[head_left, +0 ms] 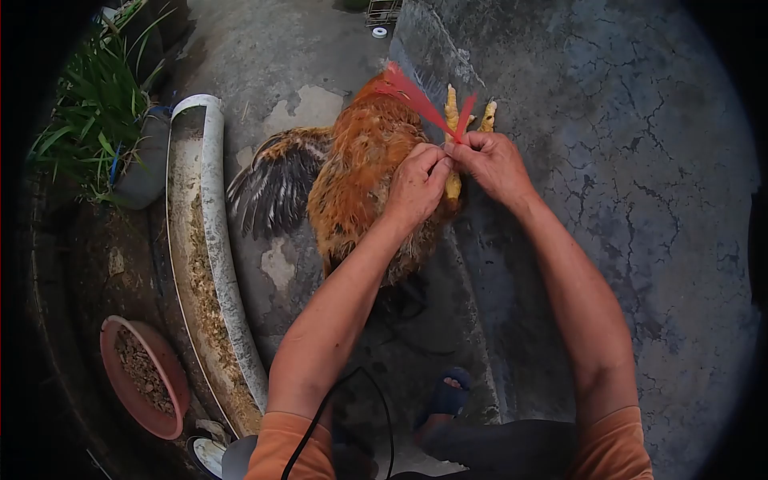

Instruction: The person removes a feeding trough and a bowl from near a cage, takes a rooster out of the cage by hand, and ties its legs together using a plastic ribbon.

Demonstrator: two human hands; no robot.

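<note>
A chicken (pixel 364 164) with rusty-brown feathers lies on the concrete, one dark wing (pixel 276 184) spread to the left. Its yellow legs (pixel 453 186) stick out on the right, with the toes pointing away from me. A red plastic strip (pixel 420 98) passes around the legs, its flat loose ends rising above my fingers. My left hand (pixel 418 182) is closed in a pinch at the strip, beside the chicken's body. From the other side, my right hand (pixel 494 166) pinches the strip close to the legs. The fingers partly hide the place where the strip crosses.
Left of the chicken runs a long pale trough (pixel 218 208) with dirt inside. A pink basin (pixel 170 368) holds brownish lumps. Green plants (pixel 96 112) grow in pots at upper left. A raised concrete slab (pixel 640 200) lies to the right, and a white roll (pixel 379 33) sits far back.
</note>
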